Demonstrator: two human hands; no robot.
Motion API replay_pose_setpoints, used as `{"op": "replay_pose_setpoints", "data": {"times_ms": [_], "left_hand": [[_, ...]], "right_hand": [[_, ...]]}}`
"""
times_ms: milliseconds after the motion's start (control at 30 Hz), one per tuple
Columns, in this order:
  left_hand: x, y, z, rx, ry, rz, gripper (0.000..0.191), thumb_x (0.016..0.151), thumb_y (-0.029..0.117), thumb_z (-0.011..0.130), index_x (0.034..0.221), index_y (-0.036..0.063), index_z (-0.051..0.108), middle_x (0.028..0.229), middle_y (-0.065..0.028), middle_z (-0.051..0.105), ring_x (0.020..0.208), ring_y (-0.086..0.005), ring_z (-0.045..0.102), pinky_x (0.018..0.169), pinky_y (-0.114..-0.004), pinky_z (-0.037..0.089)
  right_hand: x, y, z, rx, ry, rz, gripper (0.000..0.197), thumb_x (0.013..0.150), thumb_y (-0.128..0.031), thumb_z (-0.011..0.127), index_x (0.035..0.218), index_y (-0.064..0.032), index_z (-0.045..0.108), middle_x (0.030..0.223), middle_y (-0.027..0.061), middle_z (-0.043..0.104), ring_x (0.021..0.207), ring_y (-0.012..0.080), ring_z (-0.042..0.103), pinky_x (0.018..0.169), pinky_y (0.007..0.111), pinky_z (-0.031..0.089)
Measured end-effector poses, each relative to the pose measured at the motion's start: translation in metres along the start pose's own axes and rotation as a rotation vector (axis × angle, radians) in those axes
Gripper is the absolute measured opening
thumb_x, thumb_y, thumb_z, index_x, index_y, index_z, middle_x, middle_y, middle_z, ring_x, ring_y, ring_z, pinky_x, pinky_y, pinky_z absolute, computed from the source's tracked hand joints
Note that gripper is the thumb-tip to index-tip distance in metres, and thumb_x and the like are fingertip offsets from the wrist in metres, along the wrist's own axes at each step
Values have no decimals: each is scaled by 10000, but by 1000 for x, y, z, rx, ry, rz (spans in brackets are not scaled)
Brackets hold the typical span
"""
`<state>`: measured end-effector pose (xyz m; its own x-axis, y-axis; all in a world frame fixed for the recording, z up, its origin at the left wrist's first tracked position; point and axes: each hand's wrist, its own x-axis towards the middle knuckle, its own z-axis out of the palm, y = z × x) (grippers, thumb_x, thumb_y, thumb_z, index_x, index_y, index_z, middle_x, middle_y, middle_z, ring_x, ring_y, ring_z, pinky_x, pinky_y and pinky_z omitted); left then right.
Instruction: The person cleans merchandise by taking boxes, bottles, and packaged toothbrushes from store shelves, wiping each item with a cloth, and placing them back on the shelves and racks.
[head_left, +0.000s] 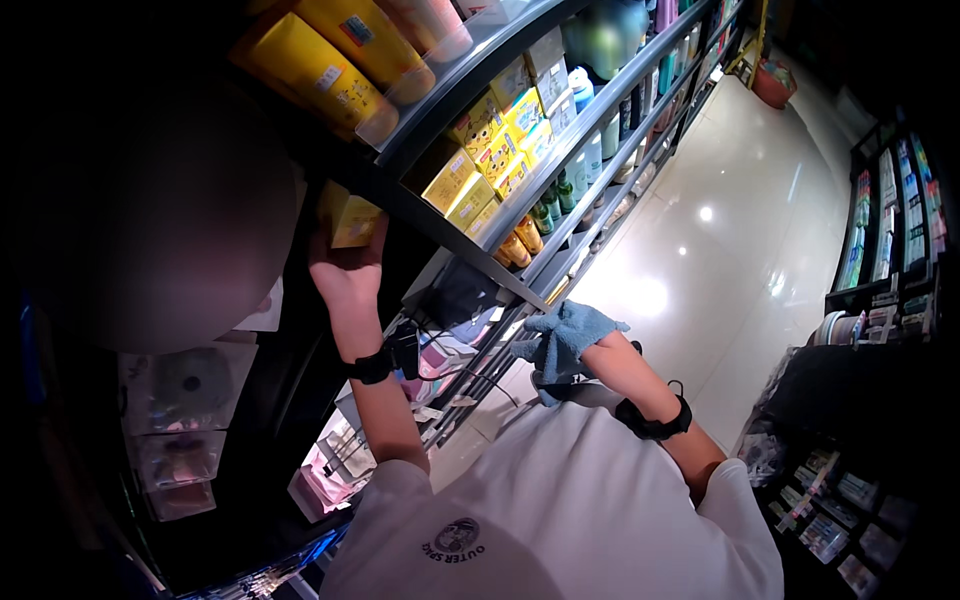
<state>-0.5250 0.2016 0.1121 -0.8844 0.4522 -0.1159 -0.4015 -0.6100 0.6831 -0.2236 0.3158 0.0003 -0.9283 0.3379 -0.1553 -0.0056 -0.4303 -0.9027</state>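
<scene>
My left hand (348, 264) is raised at the dark end of the shelving, fingers wrapped around a small yellow carton (355, 220). A blue-grey fluffy cloth (564, 336) covers my right hand (589, 349), which holds it low beside the rails; the cloth hides most of the fingers. To the right of the carton, more yellow boxes (484, 154) stand stacked on a lit shelf behind a metal rail (600, 116). Yellow tubes (330, 79) stand on the shelf above, in clear plastic holders. Both wrists wear black bands.
Green bottles (565, 191) and orange bottles (529, 234) line the lower shelf. A black bag-like thing (459, 291) and a thin cable lie near my left forearm. The glossy tiled floor (697, 225) runs between this shelving and another rack (889, 217). Packaged goods (187, 390) hang at left.
</scene>
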Motion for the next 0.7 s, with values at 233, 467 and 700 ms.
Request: {"op": "replay_pose_setpoints", "data": {"times_ms": [233,467,700], "left_hand": [[-1,-5,-15,-19,-30,-37,465,1010,260,456,1412,42,376,1372,-197,448,1294,-371,453,1049,-531,468],[-5,-12,-19,231,-158,31,531,1034,335,456,1446,27,328,1373,-218,446,1272,-349,479,1032,-471,492],[-7,-16,-29,679,-146,182,752,978,532,507,1462,12,259,952,-201,606,700,-234,675,687,-333,624]], "right_hand": [[1,-7,3,-26,-38,-22,236,1039,-225,489,1130,-40,605,937,8,619,842,92,568,760,259,491],[3,4,-7,-38,-39,2,281,1004,-101,456,1216,-13,618,1087,72,677,1011,148,648,863,272,509],[3,5,-12,-131,-30,-53,273,1007,-117,466,1217,-41,624,1054,37,654,975,130,624,861,269,502]]}}
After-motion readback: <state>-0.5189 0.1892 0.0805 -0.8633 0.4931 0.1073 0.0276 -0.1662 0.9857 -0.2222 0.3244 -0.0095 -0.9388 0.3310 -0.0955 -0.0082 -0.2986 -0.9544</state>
